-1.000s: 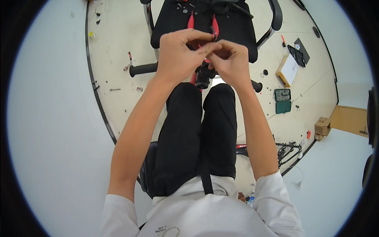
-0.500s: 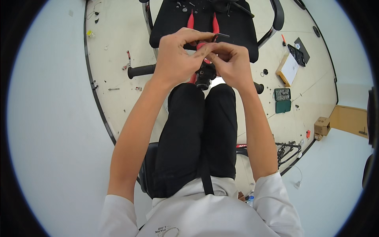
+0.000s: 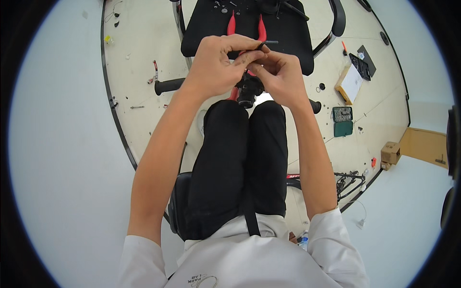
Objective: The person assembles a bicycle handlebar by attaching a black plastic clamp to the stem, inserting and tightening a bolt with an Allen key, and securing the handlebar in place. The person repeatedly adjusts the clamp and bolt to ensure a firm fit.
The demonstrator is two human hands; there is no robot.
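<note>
My left hand [image 3: 216, 65] is closed in a pinch around a thin, dark, bent hex key [image 3: 272, 42], whose straight end pokes out to the right past the fingertips. Against it, my right hand [image 3: 281, 74] is closed too, thumb and fingers pressed together; what they grip is hidden. Both hands are over the top of a red bicycle fork [image 3: 261, 29], its two legs pointing away from me. Just below the fingers sits a black stem clamp [image 3: 248, 93] between my knees. A handlebar with black grips [image 3: 168, 86] runs crosswise under my wrists.
The fork legs rest on a black office chair seat [image 3: 204, 36] bearing small bolts and washers [image 3: 224, 9]. On the floor at right lie a green case [image 3: 343, 128], a white-topped board [image 3: 351, 84] and a black tool case [image 3: 361, 66]. A bicycle frame [image 3: 350, 185] lies at lower right.
The hex key has turned slightly, its bend now more covered by my fingers. My left hand has shifted a little to the left; my right hand stays nearly in place.
</note>
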